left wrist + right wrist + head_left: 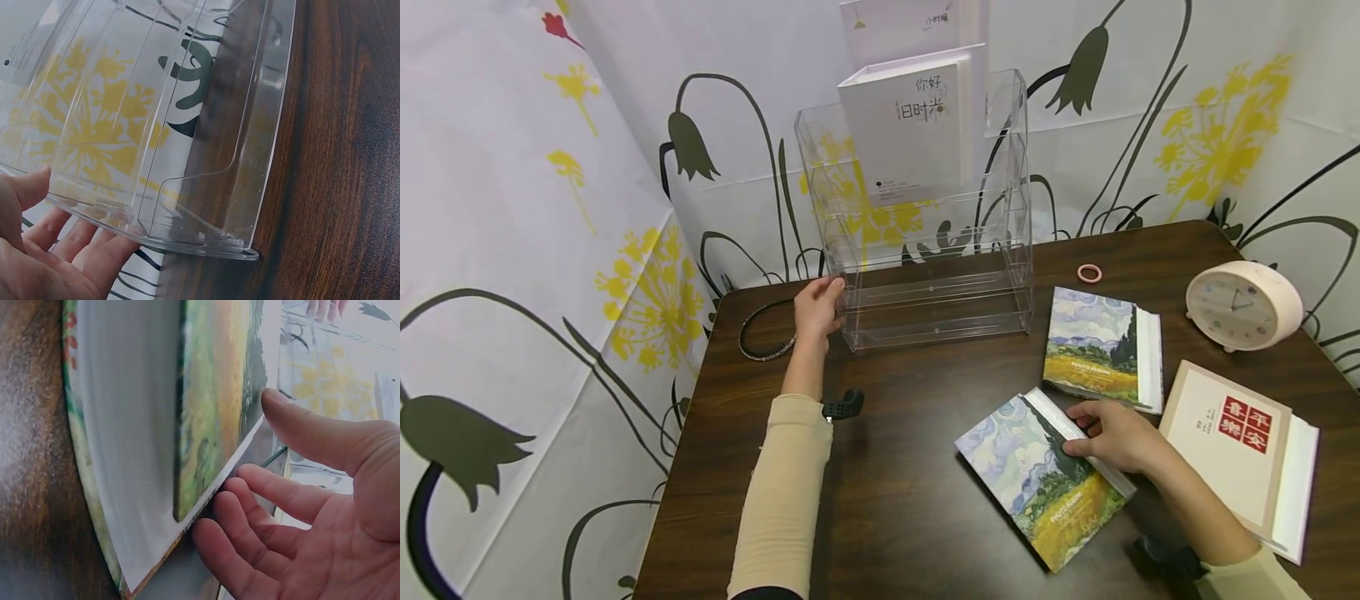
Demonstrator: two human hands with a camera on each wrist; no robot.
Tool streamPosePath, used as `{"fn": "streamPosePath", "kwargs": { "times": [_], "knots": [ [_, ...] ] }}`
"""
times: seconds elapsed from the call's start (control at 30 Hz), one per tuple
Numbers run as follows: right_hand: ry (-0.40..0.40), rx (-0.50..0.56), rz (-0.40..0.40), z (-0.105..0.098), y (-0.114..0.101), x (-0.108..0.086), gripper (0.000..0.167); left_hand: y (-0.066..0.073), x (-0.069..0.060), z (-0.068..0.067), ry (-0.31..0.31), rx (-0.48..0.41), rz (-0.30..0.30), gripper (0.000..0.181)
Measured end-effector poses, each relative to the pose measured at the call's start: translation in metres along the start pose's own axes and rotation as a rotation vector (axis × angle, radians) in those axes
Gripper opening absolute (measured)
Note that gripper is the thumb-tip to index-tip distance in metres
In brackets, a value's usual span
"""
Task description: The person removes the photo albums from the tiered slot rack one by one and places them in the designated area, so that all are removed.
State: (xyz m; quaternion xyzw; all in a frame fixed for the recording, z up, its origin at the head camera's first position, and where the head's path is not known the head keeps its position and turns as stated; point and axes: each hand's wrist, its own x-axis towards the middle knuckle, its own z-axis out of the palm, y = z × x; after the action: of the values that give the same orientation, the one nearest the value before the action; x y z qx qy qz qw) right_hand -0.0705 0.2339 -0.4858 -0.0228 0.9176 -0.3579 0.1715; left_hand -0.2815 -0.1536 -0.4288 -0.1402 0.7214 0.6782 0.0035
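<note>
My left hand point(817, 312) grips the left side of a clear acrylic rack point(936, 333); in the left wrist view its thumb and fingers point(78, 240) lie on either side of the side panel. Two pale books stand in the rack's upper tiers, the front book point(910, 137) before a taller book point(902, 29). On the table, my right hand point(1120, 437) holds the right edge of a photo album point(1037, 475) with a painted landscape cover. The right wrist view shows the thumb point(300, 428) at the album's edge and its white pages point(131, 425).
A second, similar album point(1090, 346) lies behind the held one. Right of it are a beige book point(1217, 467) with red squares and a round pale clock point(1243, 307). A pink ring point(1089, 273) and a dark looped band point(765, 356) rest on the brown table point(880, 467).
</note>
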Motion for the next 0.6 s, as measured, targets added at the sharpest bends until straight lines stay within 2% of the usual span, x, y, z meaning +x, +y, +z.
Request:
{"fn": "streamPosePath", "kwargs": {
  "times": [0.47, 0.6],
  "knots": [
    [0.033, -0.016, -0.009, -0.0030, -0.0047, 0.0013, 0.057, 0.0007, -0.0015, 0.0009, 0.003, 0.006, 0.001, 0.041],
    [0.061, -0.003, -0.038, -0.0089, -0.0093, 0.0025, 0.053, 0.0009, -0.0016, 0.0010, 0.002, -0.001, -0.005, 0.040]
  ]
}}
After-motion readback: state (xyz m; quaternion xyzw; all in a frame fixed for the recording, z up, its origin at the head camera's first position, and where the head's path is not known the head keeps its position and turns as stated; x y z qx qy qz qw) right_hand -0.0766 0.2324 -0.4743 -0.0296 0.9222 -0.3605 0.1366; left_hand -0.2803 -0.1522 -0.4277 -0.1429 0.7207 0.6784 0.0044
